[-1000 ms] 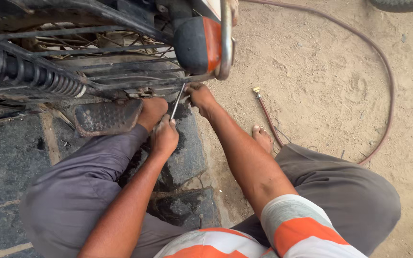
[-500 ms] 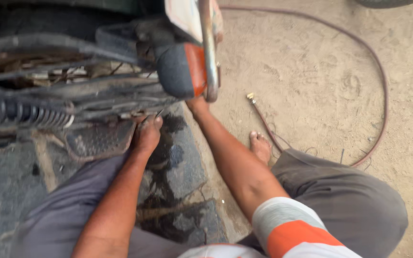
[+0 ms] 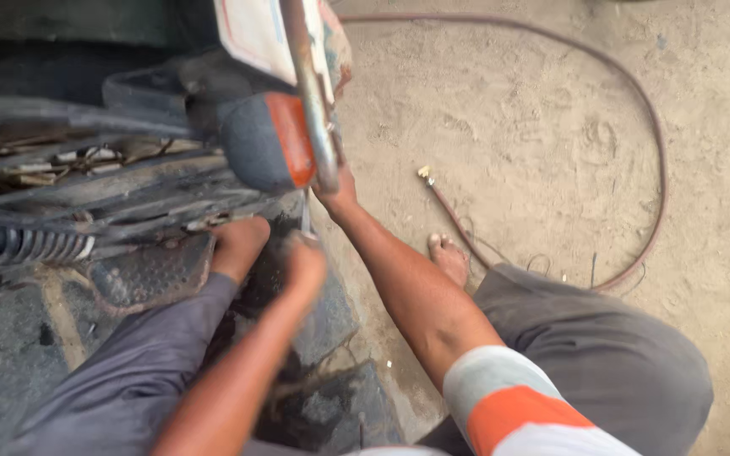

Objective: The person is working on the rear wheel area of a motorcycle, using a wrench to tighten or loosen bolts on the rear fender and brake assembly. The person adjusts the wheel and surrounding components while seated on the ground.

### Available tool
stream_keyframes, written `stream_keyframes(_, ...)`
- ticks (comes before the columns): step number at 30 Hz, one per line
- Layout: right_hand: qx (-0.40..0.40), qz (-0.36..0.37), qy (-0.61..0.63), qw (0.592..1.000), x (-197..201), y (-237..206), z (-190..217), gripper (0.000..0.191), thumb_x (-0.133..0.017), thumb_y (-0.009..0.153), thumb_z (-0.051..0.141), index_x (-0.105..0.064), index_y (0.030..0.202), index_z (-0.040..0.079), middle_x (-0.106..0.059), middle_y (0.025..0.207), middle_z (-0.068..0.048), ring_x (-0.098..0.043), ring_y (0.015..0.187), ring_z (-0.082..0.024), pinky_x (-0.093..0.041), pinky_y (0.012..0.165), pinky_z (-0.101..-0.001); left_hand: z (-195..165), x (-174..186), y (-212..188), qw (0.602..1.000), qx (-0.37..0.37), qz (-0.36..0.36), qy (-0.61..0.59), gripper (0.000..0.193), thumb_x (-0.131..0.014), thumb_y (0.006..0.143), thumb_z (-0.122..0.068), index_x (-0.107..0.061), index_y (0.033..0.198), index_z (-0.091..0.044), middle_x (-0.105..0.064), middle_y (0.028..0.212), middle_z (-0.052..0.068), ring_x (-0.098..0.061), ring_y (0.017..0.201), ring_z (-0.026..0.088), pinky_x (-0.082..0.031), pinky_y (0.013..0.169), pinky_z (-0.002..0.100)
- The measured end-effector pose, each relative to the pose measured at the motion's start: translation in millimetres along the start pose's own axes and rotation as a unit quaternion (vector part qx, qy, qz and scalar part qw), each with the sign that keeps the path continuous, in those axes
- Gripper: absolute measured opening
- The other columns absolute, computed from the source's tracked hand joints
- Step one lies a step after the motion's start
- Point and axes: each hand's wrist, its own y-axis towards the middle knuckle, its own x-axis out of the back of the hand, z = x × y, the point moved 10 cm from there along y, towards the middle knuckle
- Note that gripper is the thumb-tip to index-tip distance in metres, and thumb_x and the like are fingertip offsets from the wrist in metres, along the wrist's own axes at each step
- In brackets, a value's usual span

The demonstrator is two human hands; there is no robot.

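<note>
I squat beside the rear of a motorcycle (image 3: pixel 128 194). My left hand (image 3: pixel 302 266) is a blurred fist below the red and grey tail lamp (image 3: pixel 268 139), closed on a thin metal tool (image 3: pixel 306 221) that points up at the bike's underside. My right hand (image 3: pixel 337 196) reaches up under the tail, just behind the chrome grab rail (image 3: pixel 310 101); its fingers are hidden. My left foot (image 3: pixel 238 245) rests by the bike's ribbed footrest (image 3: pixel 149 274), and my right foot (image 3: pixel 449 257) is on the sand.
A reddish hose (image 3: pixel 635 127) loops over the sandy ground at the right, its brass end (image 3: pixel 424 173) lying near my right foot. A coiled shock spring (image 3: pixel 31 245) sits at the left. Dark stone slabs (image 3: pixel 331 321) lie under me.
The view has swung, so the tail lamp sits lower and nearer the middle. My left hand has shifted slightly and is blurred. My right hand stays under the tail.
</note>
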Motion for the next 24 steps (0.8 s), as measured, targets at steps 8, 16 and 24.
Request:
stream_keyframes(8, 0.202, 0.168, -0.291, 0.92, 57, 39, 91, 0.1, -0.096, 0.065, 0.033, -0.045, 0.146, 0.005, -0.059, 0.136, -0.027, -0.058, 0.125, -0.04, -0.046, 0.105, -0.0451, -176, -112, 24, 0.831, 0.155, 0.073, -0.53, 0.029, -0.056, 0.096, -0.025, -0.066, 0.101, 0.002, -0.069, 0.096, 0.021, -0.066, 0.088, 0.034, -0.053, 0.077, 0.047)
stream_keyframes(16, 0.271, 0.128, -0.322, 0.898, 39, 16, 152, 0.09, -0.091, 0.081, 0.037, -0.041, 0.143, -0.004, -0.059, 0.123, -0.029, -0.061, 0.117, -0.045, -0.049, 0.105, -0.0495, -195, -102, 78, 0.835, 0.079, 0.157, -0.521, 0.041, -0.054, 0.098, -0.033, -0.067, 0.096, 0.005, -0.068, 0.086, 0.017, -0.066, 0.075, 0.027, -0.054, 0.066, 0.041)
stream_keyframes(24, 0.326, 0.143, -0.246, 0.902, 44, 25, 104, 0.071, -0.08, 0.078, 0.017, -0.046, 0.137, -0.003, -0.062, 0.121, -0.027, -0.062, 0.112, -0.045, -0.051, 0.095, -0.0511, -37, -135, -72, 0.923, 0.09, 0.23, -0.297, 0.025, -0.058, 0.093, -0.027, -0.066, 0.1, -0.003, -0.071, 0.088, 0.022, -0.07, 0.08, 0.036, -0.054, 0.07, 0.045)
